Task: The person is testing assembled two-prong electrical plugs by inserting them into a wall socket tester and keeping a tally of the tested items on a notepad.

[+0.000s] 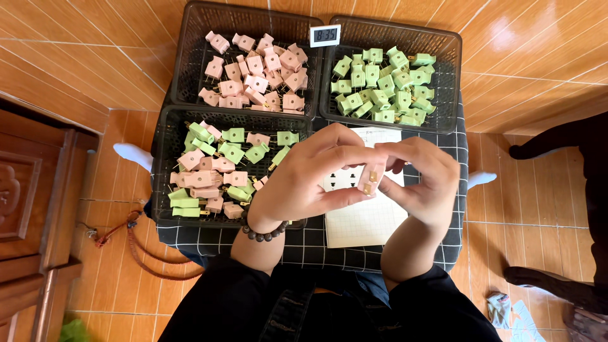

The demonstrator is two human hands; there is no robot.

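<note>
Here, a pink plastic plug is pinched between both hands.
Blocky, brass-pronged – left hand and right hand are pressed together above mesh baskets.

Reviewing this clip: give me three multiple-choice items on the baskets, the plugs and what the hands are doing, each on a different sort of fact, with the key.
1. Where is the basket of only green plugs?
A. far right
B. far left
C. near left

2. How many black baskets are there?
A. two
B. three
C. five

3. What is the state of the pink plug?
A. lying on the paper
B. held between both hands
C. resting in a basket

Key:
1 A, it sits far right beside the pink-only basket.
2 B, two far ones and the mixed basket nearer.
3 B, left hand and right hand pinch it above the paper sheet.
</note>
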